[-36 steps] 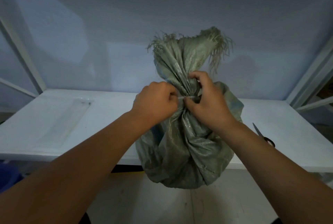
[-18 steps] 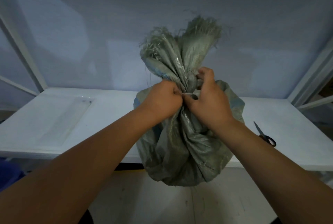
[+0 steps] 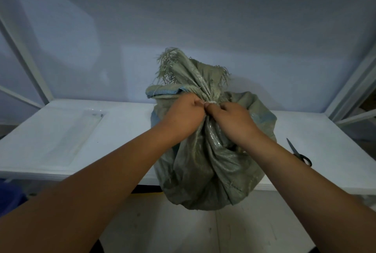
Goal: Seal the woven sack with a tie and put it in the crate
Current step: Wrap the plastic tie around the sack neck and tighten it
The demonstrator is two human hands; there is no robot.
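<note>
Woven grey-green sack stands at the near edge of the white counter, its lower bulge overhanging the edge toward the person, its neck gathered into a tight throat with the frayed mouth fanning above at 12 o'clock. A thin pale tie circles the throat. The left hand is at 9 o'clock of the throat, grip closed on one end of the tie; the right hand is at 3 o'clock, grip closed on the tie and the bunched fabric beneath it. The knuckles of both hands nearly touch. Judged step in hand: cinching the tie. To do it well, pull both ends level and outward in opposite directions, keep the loop below the frayed mouth so it cannot slide off, and press the throat down with one thumb while the tie is locked. One fold with a blue hem at 10 o'clock appears to lie outside the gather; confirm it is captured. Scissors lie on the counter at 3 o'clock, well apart. No crate is in view.
</note>
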